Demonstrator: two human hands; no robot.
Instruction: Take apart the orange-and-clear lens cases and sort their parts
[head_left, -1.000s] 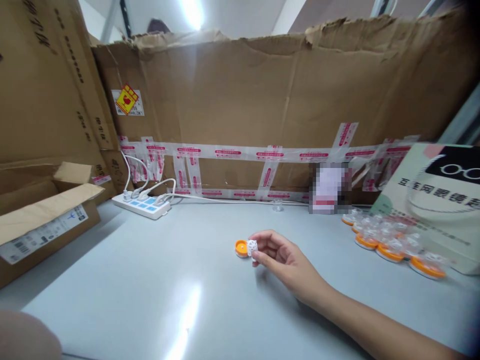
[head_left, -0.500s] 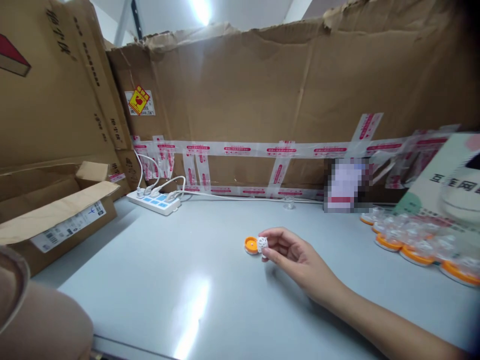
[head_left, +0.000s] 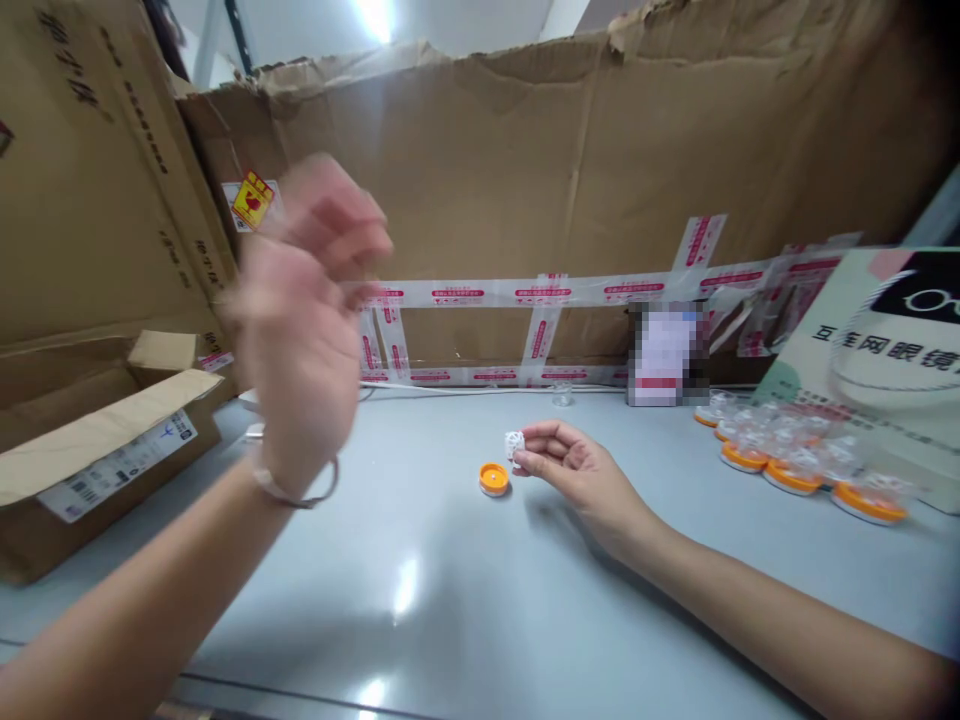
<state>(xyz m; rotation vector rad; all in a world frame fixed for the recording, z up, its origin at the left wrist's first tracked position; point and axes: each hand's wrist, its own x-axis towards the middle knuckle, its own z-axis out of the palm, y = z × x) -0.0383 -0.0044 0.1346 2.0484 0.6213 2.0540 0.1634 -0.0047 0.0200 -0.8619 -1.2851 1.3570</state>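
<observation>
Between the thumb and fingers of my right hand (head_left: 574, 462) is a small white openwork ball (head_left: 514, 446). Just below and left of it, an orange round base (head_left: 493, 478) with a white underside lies on the grey table (head_left: 420, 560), apart from the hand. My left hand (head_left: 311, 320) is raised at the left, above the table and in front of the cardboard; motion smears its fingers, and whether anything is in them does not show. A bracelet circles the left wrist.
Several orange-based clear pieces (head_left: 795, 474) stand at the right, before a printed board (head_left: 862, 350). A pixelated phone-like object (head_left: 666, 355) leans on the cardboard wall (head_left: 480, 180). An open carton (head_left: 112, 450) sits at left. A small clear piece (head_left: 562, 394) stands at the back.
My left hand has come into view, raised on the left. My right hand has lifted the white ball slightly away from the orange base. The view has shifted a little to the right.
</observation>
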